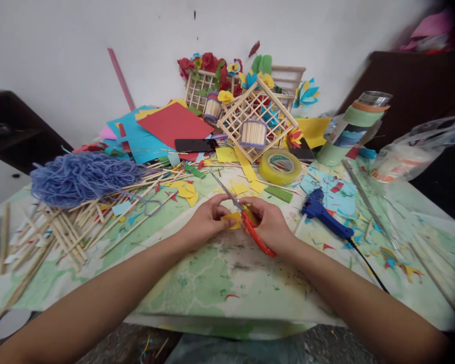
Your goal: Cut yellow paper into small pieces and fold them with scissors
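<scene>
Over the middle of the table, my left hand (207, 220) pinches a small piece of yellow paper (233, 219). My right hand (271, 225) holds a pair of scissors (256, 233) with red handles. The blades point up and to the left, just past the yellow paper, and look nearly closed. A bit of yellow also shows by the right fingers; whether it is a separate piece I cannot tell. Beyond the hands lie yellow paper cutouts (187, 191), loose yellow squares and a green paper strip (278, 193).
Blue yarn (85, 177) lies on wooden sticks (66, 230) at left. Stick lattices (256, 121) with paper flowers stand behind a roll of tape (279, 168). Red paper (174, 126) and a phone (196, 145) lie nearby. Right are a glue gun (326, 215), metal ruler (367, 199) and bottle (351, 132).
</scene>
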Demonstrator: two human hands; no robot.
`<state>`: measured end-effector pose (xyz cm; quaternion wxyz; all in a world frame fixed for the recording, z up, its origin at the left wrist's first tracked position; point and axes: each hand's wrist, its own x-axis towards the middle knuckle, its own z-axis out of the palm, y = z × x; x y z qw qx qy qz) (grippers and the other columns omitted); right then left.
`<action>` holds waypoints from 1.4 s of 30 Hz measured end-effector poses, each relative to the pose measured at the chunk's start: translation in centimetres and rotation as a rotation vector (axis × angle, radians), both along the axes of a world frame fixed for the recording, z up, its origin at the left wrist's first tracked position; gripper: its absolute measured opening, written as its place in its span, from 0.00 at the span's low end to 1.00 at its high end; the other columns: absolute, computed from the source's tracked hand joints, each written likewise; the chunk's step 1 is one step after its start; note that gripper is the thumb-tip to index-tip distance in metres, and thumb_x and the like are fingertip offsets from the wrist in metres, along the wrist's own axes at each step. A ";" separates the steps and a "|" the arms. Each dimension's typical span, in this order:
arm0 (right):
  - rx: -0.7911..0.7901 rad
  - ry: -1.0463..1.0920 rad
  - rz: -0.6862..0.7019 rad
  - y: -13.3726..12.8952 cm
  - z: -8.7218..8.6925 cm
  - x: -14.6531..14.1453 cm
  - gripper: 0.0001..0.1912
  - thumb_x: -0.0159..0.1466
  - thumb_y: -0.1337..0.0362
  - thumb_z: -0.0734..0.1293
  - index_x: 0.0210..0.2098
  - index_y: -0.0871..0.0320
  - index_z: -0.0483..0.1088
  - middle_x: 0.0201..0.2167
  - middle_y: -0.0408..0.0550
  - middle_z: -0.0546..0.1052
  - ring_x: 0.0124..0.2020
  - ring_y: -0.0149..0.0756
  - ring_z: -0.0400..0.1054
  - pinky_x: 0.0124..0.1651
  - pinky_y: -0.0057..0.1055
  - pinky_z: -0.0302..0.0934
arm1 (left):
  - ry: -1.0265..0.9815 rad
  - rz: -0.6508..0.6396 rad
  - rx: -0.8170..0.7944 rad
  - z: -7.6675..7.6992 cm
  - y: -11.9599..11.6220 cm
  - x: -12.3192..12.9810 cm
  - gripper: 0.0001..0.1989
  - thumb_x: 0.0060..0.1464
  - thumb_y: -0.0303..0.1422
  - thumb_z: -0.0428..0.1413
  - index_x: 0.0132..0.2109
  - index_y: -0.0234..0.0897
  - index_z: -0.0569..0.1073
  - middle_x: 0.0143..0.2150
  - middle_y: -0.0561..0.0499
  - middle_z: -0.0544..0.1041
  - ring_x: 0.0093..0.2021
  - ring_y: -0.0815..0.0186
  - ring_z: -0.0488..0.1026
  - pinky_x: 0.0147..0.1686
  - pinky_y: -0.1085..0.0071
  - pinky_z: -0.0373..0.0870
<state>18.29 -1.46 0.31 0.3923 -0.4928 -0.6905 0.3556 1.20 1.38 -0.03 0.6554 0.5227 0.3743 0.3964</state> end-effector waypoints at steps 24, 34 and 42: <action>0.170 -0.907 -0.060 0.3 2.2 1.7 0.29 0.58 0.48 0.61 0.53 0.59 0.63 0.42 0.56 0.74 0.42 0.45 0.68 0.40 0.33 0.58 | -0.194 0.320 -0.031 0.6 1.9 -1.2 0.31 0.39 0.27 0.64 0.52 0.38 0.63 0.31 0.55 0.72 0.31 0.71 0.72 0.33 0.75 0.65; 0.166 -0.921 -0.033 0.2 2.1 1.7 0.30 0.58 0.46 0.61 0.53 0.59 0.64 0.39 0.54 0.76 0.40 0.43 0.69 0.39 0.32 0.58 | -0.205 0.273 -0.077 0.4 1.8 -0.9 0.33 0.36 0.26 0.64 0.51 0.37 0.63 0.33 0.53 0.76 0.32 0.69 0.74 0.36 0.73 0.66; 0.167 -0.916 -0.026 0.2 2.3 1.5 0.29 0.58 0.46 0.60 0.52 0.59 0.65 0.36 0.53 0.76 0.36 0.42 0.70 0.34 0.30 0.56 | -0.229 0.253 -0.112 0.4 1.7 -0.9 0.31 0.37 0.24 0.63 0.51 0.36 0.63 0.33 0.53 0.76 0.32 0.70 0.74 0.36 0.75 0.66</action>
